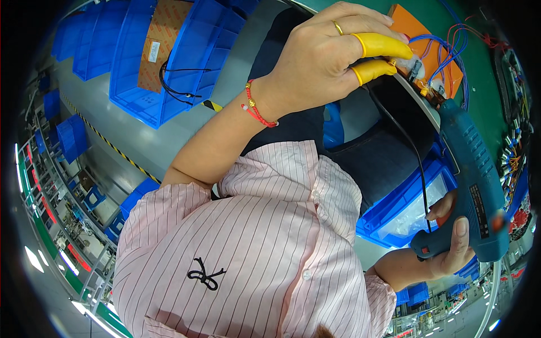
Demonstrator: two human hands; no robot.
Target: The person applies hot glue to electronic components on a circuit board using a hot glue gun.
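My right hand [453, 248] is wrapped round the handle of a teal hot glue gun [476, 163], with its nozzle end up at the bench edge. Close to that nozzle lies a small wired part with whitish, glue-like blobs [417, 69] on it. My left hand [332, 53] wears yellow finger cots on two fingers. Those fingers pinch a tiny brass-coloured piece [393, 62] beside the wired part; its exact kind is too small to tell. Blue and red wires [451, 56] loop away from there, over an orange block [403, 19].
The green bench top [484, 84] carries several bundled wires [514, 149] at the far right. A black cord [414, 146] hangs down past the glue gun. Below the bench is a blue bin with clear plastic bags [411, 208]. Blue crates [132, 96] stand at the left.
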